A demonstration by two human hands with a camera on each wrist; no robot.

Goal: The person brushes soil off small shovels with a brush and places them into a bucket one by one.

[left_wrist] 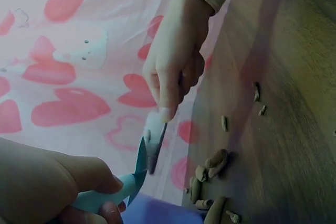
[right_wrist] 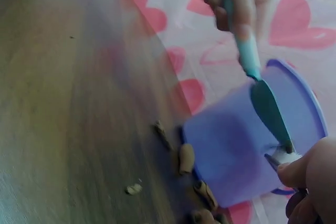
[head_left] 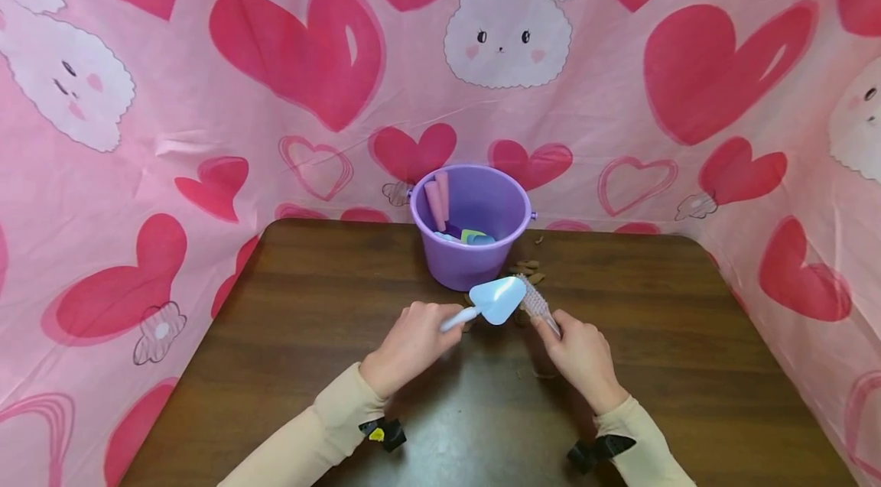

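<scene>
My left hand [head_left: 417,342] grips the handle of a light blue toy trowel [head_left: 499,299], its blade held above the table. A pale brush with short bristles [head_left: 535,299] is pinched in my right hand [head_left: 585,353]; its tip meets or nearly meets the trowel blade's edge. Seen from the right wrist, the trowel blade [right_wrist: 269,109] passes in front of a purple bucket [right_wrist: 226,145]. Small brown lumps [left_wrist: 216,162] lie on the table below, several of them against the bucket's base.
Inside the bucket [head_left: 463,261] stand two pink handles [head_left: 435,204], with blue and green pieces at the bottom. The dark wooden table [head_left: 310,303] reaches back to a pink cloth [head_left: 296,158] printed with hearts and rabbits, which hangs behind and at both sides.
</scene>
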